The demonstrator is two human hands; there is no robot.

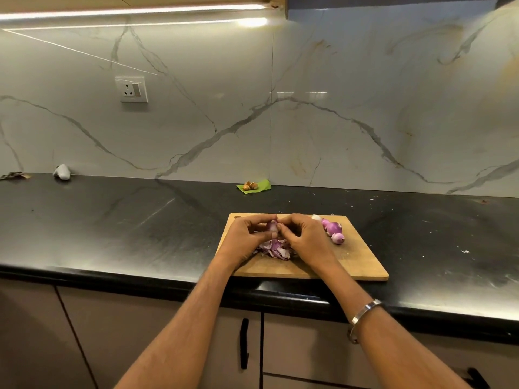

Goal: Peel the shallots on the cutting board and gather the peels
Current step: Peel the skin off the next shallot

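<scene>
Shallot [271, 226] between both hands [276, 234]

We are wearing a plain silver metal bangle [365, 314] on our right forearm, above the wrist; both our forearms are showing bare, no sleeves reaching them.

We see bright light from the strip lamp [134, 11] far above, glare streaks on the dark counter [112, 220], and wide-angle bending at the edges.
</scene>
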